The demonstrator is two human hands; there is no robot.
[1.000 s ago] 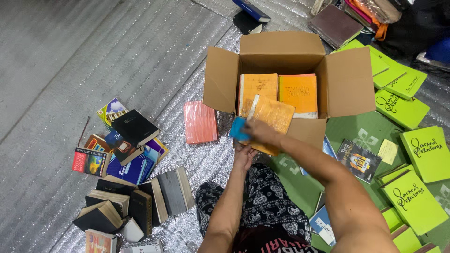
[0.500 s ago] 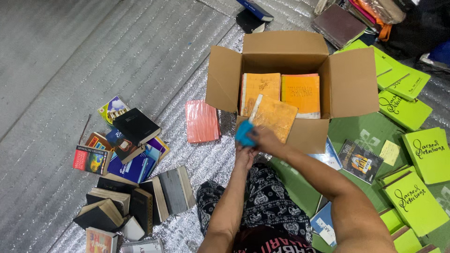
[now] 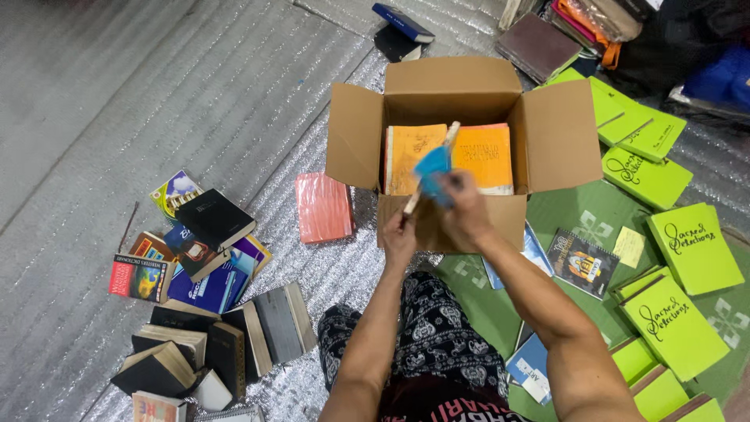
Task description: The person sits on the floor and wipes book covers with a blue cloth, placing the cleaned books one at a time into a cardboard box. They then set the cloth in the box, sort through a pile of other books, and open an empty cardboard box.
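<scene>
At lower left lies a pile of dark books (image 3: pixel 199 312); a pink book (image 3: pixel 323 207) sits left of the open cardboard box (image 3: pixel 461 86). At centre, the left hand (image 3: pixel 399 234) pinches a thin stick (image 3: pixel 430 168) — the right hand (image 3: pixel 462 209) clamps a blue cloth (image 3: pixel 432 168) against it, over the box's front edge. Green books (image 3: pixel 695 246) spread right.

Open brown cardboard box (image 3: pixel 469 101) ahead; perhaps book-filled.
</scene>
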